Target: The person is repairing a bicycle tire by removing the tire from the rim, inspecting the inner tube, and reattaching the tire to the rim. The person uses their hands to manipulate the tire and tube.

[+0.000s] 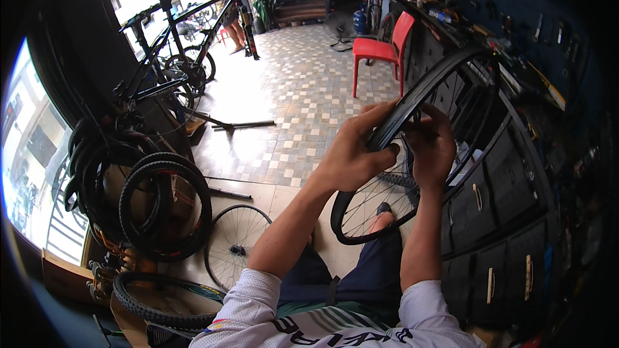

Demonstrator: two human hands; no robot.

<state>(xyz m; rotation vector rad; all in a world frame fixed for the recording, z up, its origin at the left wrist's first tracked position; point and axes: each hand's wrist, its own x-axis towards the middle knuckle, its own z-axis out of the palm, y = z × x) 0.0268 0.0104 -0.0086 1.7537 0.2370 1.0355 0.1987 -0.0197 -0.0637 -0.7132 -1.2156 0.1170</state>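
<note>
A bicycle wheel (412, 100) with a black rim and thin spokes is held up, tilted, in front of my body. My left hand (362, 151) is closed round the rim, its thumb bent over the near part and its fingers on the far side. Just to the right, my right hand (431, 148) is at the inner side of the same rim, fingers curled and close together near the spokes. What those fingertips pinch is hidden by the hand and rim. The lower part of the wheel hangs between my forearms, above my legs.
A bare spoked wheel (238, 250) and several tyres (164, 206) lie to the left. Beyond them a bicycle (184, 58) is raised on a stand. A red chair (380, 50) stands ahead, dark drawers (493, 200) line the right, and a person (225, 9) is far off.
</note>
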